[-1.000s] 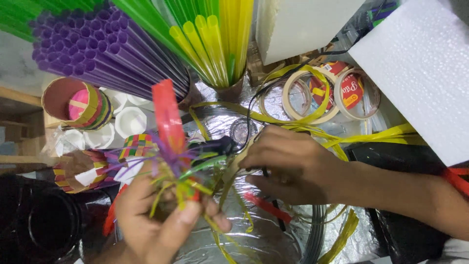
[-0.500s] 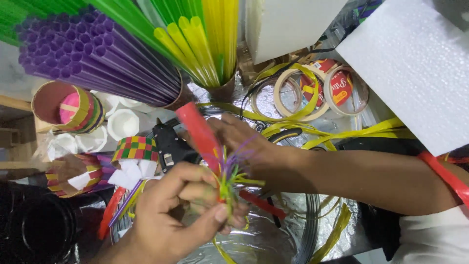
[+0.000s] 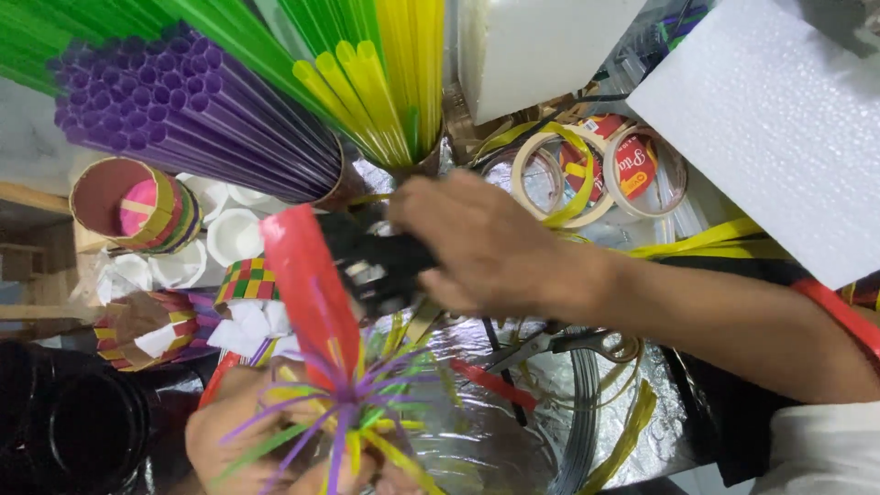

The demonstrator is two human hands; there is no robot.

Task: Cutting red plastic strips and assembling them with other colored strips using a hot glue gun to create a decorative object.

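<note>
The fingers of the right hand [image 3: 477, 243] were wrapped around a black glue gun [image 3: 376, 261], which was held above the foil-covered table [image 3: 477, 458], just right of a red straw [image 3: 312, 284]. The fingers of the left hand [image 3: 243, 440] were closed around the lower end of that red straw, at the bottom edge of the view; thin purple, green and yellow strips [image 3: 357, 412] were fanned out from the gripped spot, and part of the hand was hidden by them. The straw was tilted up and to the left, its top close to the glue gun. Scissors [image 3: 568, 344] were seen lying on the foil just below the right forearm, near a coil of grey wire [image 3: 587, 412]. Rolls of tape [image 3: 596, 170] were lying beyond the right hand, crossed by yellow ribbon [image 3: 706, 240]. Farther back, bundles of purple straws [image 3: 183, 110] and yellow straws [image 3: 376, 82] were standing in cups. To the left, a small woven basket [image 3: 247, 280] and white cups [image 3: 234, 236] were set near a round striped container [image 3: 133, 202]. White foam blocks [image 3: 779, 119] were placed at the upper right.
</note>
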